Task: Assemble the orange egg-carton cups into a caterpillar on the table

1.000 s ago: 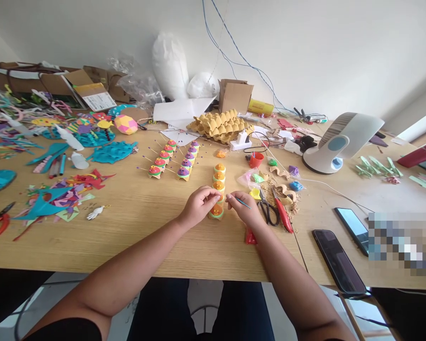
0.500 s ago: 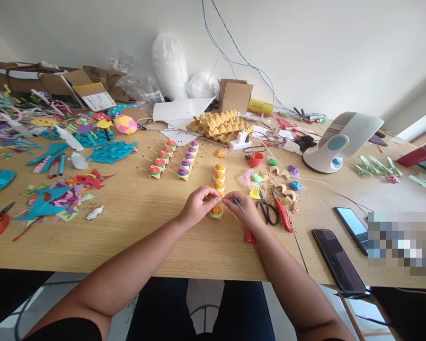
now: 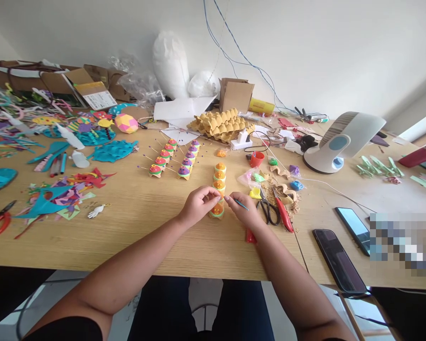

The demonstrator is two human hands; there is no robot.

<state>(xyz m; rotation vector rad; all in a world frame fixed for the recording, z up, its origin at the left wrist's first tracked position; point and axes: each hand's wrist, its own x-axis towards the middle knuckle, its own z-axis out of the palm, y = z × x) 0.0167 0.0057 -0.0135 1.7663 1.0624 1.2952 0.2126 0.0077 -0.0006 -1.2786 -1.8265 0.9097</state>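
Observation:
In the head view a strip of egg-carton cups (image 3: 219, 174), topped with orange and pale yellow-green clay, stands upright before me. Over its near part my left hand (image 3: 202, 202) is closed in a pinch; what sits between the fingertips is too small to make out. Just to the right, my right hand (image 3: 242, 206) is closed around a thin blue stick-like tool (image 3: 242, 204), which slants across the fingers. The fingertips of both hands are slightly apart. Two finished-looking cup strips stand further left, one red and green (image 3: 165, 154), one purple (image 3: 189, 158), with pins stuck out sideways.
Black scissors (image 3: 268, 210), a red cutter (image 3: 284, 215) and clay lumps lie right of my right hand. A red cup (image 3: 257, 159) and yellow egg cartons (image 3: 220, 124) stand behind. Two phones (image 3: 339, 260) and a white fan (image 3: 342, 142) are at right. Paper scraps (image 3: 66, 194) cover the left.
My right hand has drawn slightly right, away from my left fingertips, and the blue tool has tilted flatter. My left hand has hardly moved.

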